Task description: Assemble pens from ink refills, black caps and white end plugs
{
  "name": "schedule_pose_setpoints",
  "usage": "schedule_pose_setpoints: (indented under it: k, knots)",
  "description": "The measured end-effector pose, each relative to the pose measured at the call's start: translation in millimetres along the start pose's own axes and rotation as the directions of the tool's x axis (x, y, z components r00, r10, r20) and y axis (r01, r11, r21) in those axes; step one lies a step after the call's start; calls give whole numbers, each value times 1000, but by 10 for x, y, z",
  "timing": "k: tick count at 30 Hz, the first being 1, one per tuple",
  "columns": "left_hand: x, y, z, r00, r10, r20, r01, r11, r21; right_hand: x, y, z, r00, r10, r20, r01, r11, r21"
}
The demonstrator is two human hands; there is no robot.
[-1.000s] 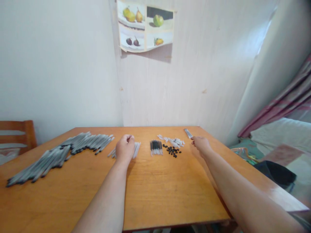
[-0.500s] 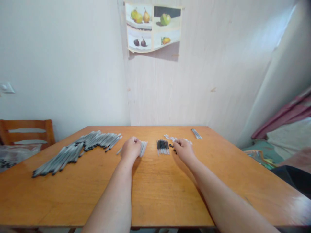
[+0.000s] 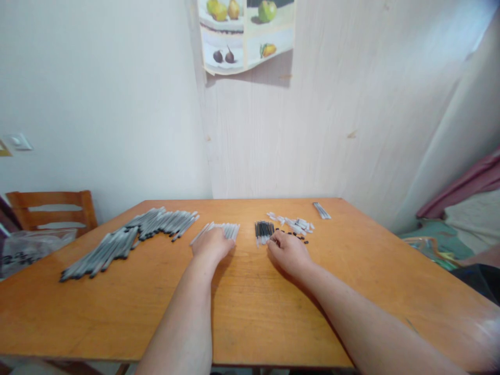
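My left hand [image 3: 213,244] rests over a row of whitish, see-through pen barrels [image 3: 233,230]; its thumb points right and the fingertips are hidden. A block of dark pen refills [image 3: 264,229] with pale lower ends lies side by side between my hands. At the block's right edge, my right hand [image 3: 289,252] has its fingers curled together at the refills, apparently pinching one. Small black caps [image 3: 300,237] lie just beyond this hand. Behind them is a loose pile of short clear caps [image 3: 299,225].
A large spread of black-tipped pens [image 3: 113,250] covers the table's left side. Several thin sticks [image 3: 321,210] lie at the back right. A wooden chair [image 3: 50,208] with a plastic bag [image 3: 37,247] stands left of the table [image 3: 250,323]. Fruit pictures [image 3: 246,36] hang on the wall.
My right hand has moved left from the small caps to the refills. My left hand has lowered and flattened over the barrels. The view has tilted slightly down.
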State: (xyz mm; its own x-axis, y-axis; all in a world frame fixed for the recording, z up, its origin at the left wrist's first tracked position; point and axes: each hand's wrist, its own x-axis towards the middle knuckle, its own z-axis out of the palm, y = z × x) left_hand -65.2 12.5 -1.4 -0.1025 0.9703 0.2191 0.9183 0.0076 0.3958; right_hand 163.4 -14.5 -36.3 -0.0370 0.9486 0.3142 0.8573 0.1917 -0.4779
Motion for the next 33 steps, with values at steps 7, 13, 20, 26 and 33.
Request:
schedule_pose_setpoints:
  k: [7,13,20,26,33]
  knots:
    - [-59,101,-30,992,-39,122,10,974,228,-1,8,-6,1000,-18,0,18,1000,4]
    - [-87,132,-48,994,-38,103,11,967,255,6,39,11,1000,-27,0,27,1000,14]
    - [-80,131,-27,993,-53,108,21,960,278,12,30,-13,1000,-18,6,18,1000,23]
    - [-56,99,22,996,-41,77,18,962,271,18,37,3,1000,-12,-7,12,1000,27]
    - [-67,127,1,993,-61,97,30,957,289,27,38,-7,1000,-13,-7,13,1000,10]
